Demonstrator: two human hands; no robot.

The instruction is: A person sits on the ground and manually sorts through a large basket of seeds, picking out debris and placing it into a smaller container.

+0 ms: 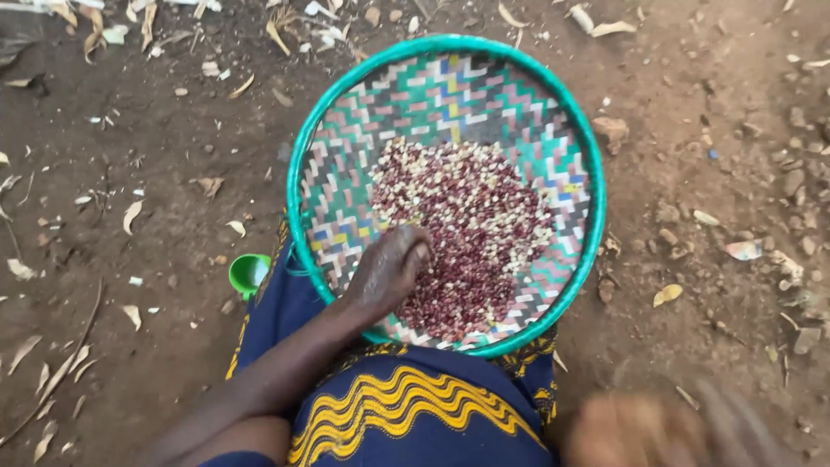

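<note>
One woven tray (346,138), round, with a teal rim and a zigzag pattern of green, pink, blue and yellow, rests on the person's lap, over a dark blue cloth (415,406) with wavy yellow bands. A single heap of beans (467,233), dark red mixed with pale ones, far too many to count, lies in the middle and lower half of the tray; the upper part and the left edge of the weave are bare. The left hand (389,270) sits inside the tray at the heap's lower left edge, its fingers curled in close together and touching the beans; whether any are pinched between them I cannot tell. The right hand (657,428) is low at the right, outside the tray near its rim, so blurred that its fingers cannot be read. One small green cup (246,272) stands on the ground just left of the lap, partly hidden by the cloth. Bare brown earth (138,285) surrounds everything, with open room on both sides, scattered with dry leaves (130,216) and small stones (791,182), thickest along the top edge.
</note>
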